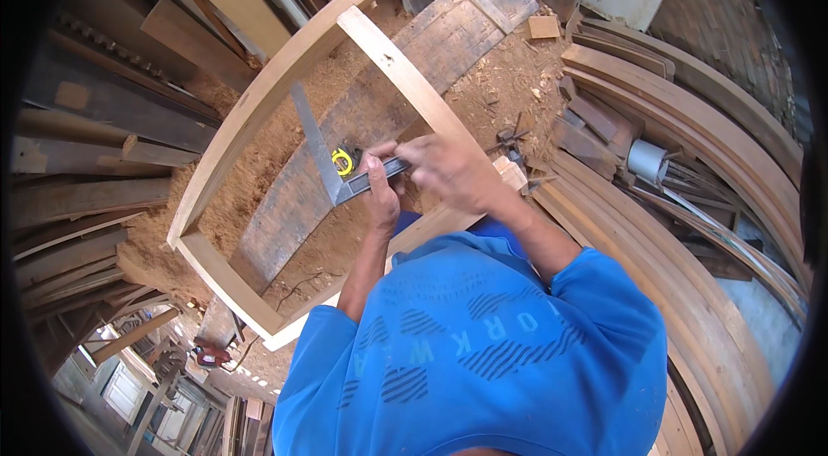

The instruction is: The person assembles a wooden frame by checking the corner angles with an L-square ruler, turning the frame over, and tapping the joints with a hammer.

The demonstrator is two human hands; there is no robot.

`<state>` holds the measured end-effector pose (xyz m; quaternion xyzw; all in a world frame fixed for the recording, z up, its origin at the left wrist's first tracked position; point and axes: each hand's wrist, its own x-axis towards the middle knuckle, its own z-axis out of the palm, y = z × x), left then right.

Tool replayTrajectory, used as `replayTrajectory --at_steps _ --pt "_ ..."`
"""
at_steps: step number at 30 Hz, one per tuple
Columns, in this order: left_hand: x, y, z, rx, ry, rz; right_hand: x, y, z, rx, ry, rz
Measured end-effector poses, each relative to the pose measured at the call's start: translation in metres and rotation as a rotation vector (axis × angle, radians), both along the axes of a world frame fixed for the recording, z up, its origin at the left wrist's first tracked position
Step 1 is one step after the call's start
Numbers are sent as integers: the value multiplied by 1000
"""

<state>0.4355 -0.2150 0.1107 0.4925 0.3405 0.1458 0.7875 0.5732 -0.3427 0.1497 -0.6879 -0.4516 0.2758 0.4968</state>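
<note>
Two bare hands meet over the near corner of a pale wooden frame (259, 103), a four-sided piece with one long curved side and straight, smooth-planed rails. The left hand (382, 189) presses down on the dark stock of a metal try square (332, 165), fingers closed flat over it; the square's thin grey blade runs up and away across the inside of the frame. The right hand (448, 170) lies just beside the left, fingers curled together at the end of the stock, against the straight rail; whether it pinches anything small I cannot tell. A yellow and black tape measure (344, 160) lies touching the square, just left of the hands. Under the frame rests a broad, weathered grey plank (414, 59), rough in grain, on ground covered with fine reddish sawdust (250, 171). To the right, long curved wooden strips (690, 137) are stacked in sweeping arcs; a white roll (647, 160) sits among them.
</note>
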Motion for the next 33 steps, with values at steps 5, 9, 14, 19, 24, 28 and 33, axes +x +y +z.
replayTrajectory --at_steps 5,9,14,19,24,28,33 --pt "-16 -3 -17 622 9 -51 53 -81 -58 -417 -159 -557" --pt "-23 -5 1 236 -58 -218 41 -135 -95 -740 -26 -524" --pt "-32 -1 -2 745 -38 -384 3 -143 -149 -667 -23 -638" --pt "-40 -10 -16 819 299 -365 2 -139 -147 -660 54 -758" --pt "-49 -22 -67 613 601 -585 3 -142 -151 -628 61 -758" --pt "-58 -37 -103 366 536 -849 4 -142 -158 -635 122 -751" --pt "-45 -51 -113 262 434 -940 3 -146 -169 -642 109 -752"
